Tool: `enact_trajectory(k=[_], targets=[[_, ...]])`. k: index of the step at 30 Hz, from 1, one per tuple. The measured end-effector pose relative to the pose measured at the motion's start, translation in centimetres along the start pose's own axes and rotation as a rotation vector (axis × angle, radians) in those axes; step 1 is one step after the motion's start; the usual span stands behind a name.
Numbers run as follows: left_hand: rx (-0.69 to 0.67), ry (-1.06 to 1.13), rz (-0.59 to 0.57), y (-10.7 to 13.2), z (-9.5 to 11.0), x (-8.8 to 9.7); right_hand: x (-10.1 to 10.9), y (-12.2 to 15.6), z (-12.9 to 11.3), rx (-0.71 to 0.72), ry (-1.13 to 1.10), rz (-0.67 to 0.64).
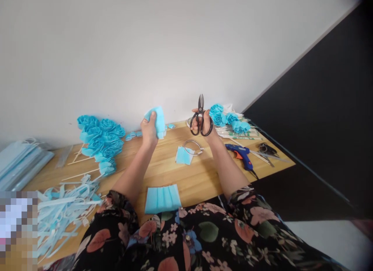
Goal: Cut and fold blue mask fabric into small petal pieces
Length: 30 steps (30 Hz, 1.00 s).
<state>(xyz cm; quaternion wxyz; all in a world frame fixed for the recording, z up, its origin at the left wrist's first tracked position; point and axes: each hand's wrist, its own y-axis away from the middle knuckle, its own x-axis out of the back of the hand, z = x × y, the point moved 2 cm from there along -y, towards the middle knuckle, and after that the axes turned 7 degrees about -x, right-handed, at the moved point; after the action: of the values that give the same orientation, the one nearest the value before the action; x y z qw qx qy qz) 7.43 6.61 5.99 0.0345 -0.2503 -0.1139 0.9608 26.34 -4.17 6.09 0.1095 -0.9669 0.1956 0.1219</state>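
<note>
Folded pieces of light blue mask fabric (160,121) are gripped in my left hand (149,129), thumb on top, raised above the table. My right hand (207,125) holds black-handled scissors (201,104) upright, blades pointing up and nearly together. On the table between my forearms, a thin ring (193,141) partly overlaps a small blue fabric square (184,156). A pleated blue mask piece (162,199) lies close to my body. Behind my left hand sit several small folded blue pieces (133,135).
Blue fabric roses (101,137) on sticks lie left, above a heap of cut strips (67,208). Packaged masks (23,162) are at far left. On the right are more roses (223,117), wrapped sticks (237,133), a blue glue gun (241,154) and a dark tool (267,149).
</note>
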Motion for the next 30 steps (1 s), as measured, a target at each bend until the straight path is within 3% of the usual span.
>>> enact_trajectory(k=[3,6,8,11,13,16,19,21,23,26,30], targets=[[-0.016,0.017,0.013,-0.2,0.1,0.0,1.4,-0.3,-0.1,-0.015,0.294,-0.03],[-0.002,0.015,0.003,0.0,0.3,-0.1,2.4,-0.2,0.2,-0.014,0.975,0.01],[0.015,0.01,-0.006,0.2,0.4,-0.3,3.1,-0.2,0.8,-0.094,1.374,0.005],[0.026,0.025,-0.037,0.5,0.5,-0.6,3.9,-0.2,1.6,-0.219,1.608,-0.07],[0.034,0.043,-0.08,0.8,0.5,-0.9,3.9,-0.2,1.7,-0.241,1.621,-0.081],[0.048,0.051,-0.152,1.3,0.5,-1.2,3.2,0.0,0.7,-0.192,1.587,0.019],[0.064,0.006,-0.23,1.9,0.6,-1.5,1.3,0.5,-1.0,0.025,1.185,0.057],[0.064,-0.037,-0.295,2.2,0.6,-1.5,-0.4,0.9,-2.2,0.152,0.84,-0.035],[0.048,-0.083,-0.364,2.3,0.5,-1.6,-2.0,1.3,-3.3,0.22,0.704,-0.121],[-0.012,-0.159,-0.437,2.4,0.4,-1.6,-4.3,1.6,-4.8,0.295,0.754,-0.207],[-0.068,-0.254,-0.501,2.6,0.5,-1.9,-6.1,0.9,-5.7,0.331,0.938,-0.217]])
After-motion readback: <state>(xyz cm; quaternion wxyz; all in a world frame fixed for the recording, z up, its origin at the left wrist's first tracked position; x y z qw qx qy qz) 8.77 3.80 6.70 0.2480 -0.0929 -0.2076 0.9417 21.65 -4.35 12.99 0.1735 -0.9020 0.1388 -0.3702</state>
